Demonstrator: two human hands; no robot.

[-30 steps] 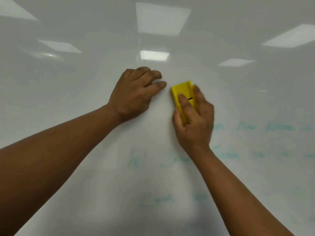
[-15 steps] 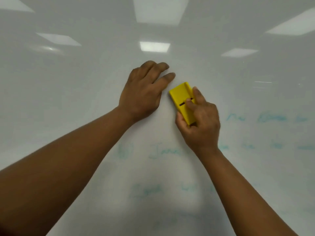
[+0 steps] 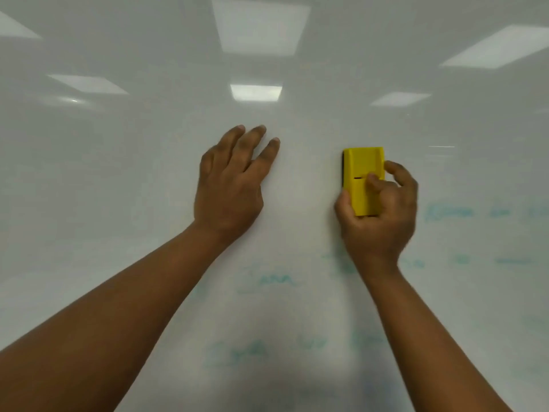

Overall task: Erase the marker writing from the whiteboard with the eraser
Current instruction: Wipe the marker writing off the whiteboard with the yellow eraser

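A glossy whiteboard [image 3: 118, 173] fills the whole view, its upper part mirroring the rectangular ceiling lights [image 3: 258, 26], while pale teal marker writing [image 3: 267, 282] runs in faint, smeared lines across the lower half and out to the right. The right hand [image 3: 378, 212] holds the yellow eraser [image 3: 363, 179] flat against the board: the thumb lies on its left edge, one finger is curled down on its back near a small dark slot, and another hooks round its right edge, so the grip is wrapped round the block and most likely pushing its pad side into the surface. The eraser stands upright on a patch of board that looks clean, just above the nearest line of writing and to the left of the words at the right edge. The left hand [image 3: 230, 185] rests on the board well apart from the eraser, its fingers straight and slightly spread, holding nothing; it seems placed there to brace the body while the other arm works. Judging by the lines left below and to the right, much of the erasing remains, and the next strokes would need to go downward and rightward.
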